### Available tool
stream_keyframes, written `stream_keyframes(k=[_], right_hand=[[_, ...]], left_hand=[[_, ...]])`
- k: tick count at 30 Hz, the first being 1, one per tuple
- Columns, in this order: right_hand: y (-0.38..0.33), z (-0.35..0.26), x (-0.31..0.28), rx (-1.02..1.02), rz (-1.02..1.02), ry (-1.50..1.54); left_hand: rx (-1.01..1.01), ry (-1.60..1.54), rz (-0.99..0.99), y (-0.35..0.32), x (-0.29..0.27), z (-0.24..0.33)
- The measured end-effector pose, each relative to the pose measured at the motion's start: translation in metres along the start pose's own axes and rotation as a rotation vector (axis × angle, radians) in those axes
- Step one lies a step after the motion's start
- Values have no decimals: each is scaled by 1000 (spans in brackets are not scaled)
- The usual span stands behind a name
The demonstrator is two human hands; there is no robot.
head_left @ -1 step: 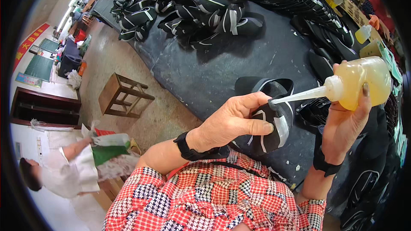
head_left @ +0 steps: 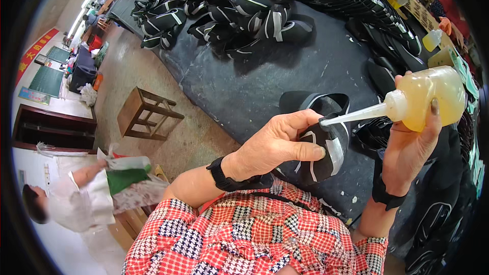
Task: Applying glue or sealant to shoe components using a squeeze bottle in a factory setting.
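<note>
My left hand [head_left: 285, 145] pinches a black fabric piece [head_left: 333, 145] with white and silvery stripes, thumb on its face and fingers behind. The piece looks like a shoe upper, though its kind is not certain. In my right hand [head_left: 415, 145] is a clear squeeze bottle [head_left: 433, 97] of yellowish liquid, tilted on its side with fingers and thumb around it. Its long tapered nozzle [head_left: 359, 114] points left, and the tip meets the top edge of the black piece by my left fingertips. A black curved band [head_left: 300, 101] lies just behind.
A dark table [head_left: 244, 89] carries a heap of striped black pieces [head_left: 249, 15] at the back and a long overlapping row [head_left: 367, 7] along the right. Another bottle [head_left: 432, 40] stands far right. A wooden stool [head_left: 147, 113] is on the floor left; a person [head_left: 86, 193] stands nearer.
The nozzle tip has shifted very slightly left along the edge of the black piece. The person at the left has moved a little; my left hand stays put.
</note>
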State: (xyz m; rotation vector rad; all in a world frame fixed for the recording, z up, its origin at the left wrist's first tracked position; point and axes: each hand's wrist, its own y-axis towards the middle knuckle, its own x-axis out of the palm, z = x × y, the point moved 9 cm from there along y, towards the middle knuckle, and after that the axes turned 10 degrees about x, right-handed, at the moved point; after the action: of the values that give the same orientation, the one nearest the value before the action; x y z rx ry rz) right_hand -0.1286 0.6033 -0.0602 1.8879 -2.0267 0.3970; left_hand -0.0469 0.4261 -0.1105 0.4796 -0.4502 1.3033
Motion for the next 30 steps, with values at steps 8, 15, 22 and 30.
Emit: stream_keyframes(k=[8, 15, 22, 30], right_hand=[[7, 1, -1, -11, -13, -32], [6, 6, 7, 12, -58, 3], [8, 13, 5, 30, -30, 22], [4, 13, 9, 22, -9, 6]], left_hand=[[-43, -45, -10, 2, -5, 0], [-46, -50, -14, 4, -7, 0], [-63, -32, -27, 6, -6, -2], [-45, 29, -52, 5, -8, -2]])
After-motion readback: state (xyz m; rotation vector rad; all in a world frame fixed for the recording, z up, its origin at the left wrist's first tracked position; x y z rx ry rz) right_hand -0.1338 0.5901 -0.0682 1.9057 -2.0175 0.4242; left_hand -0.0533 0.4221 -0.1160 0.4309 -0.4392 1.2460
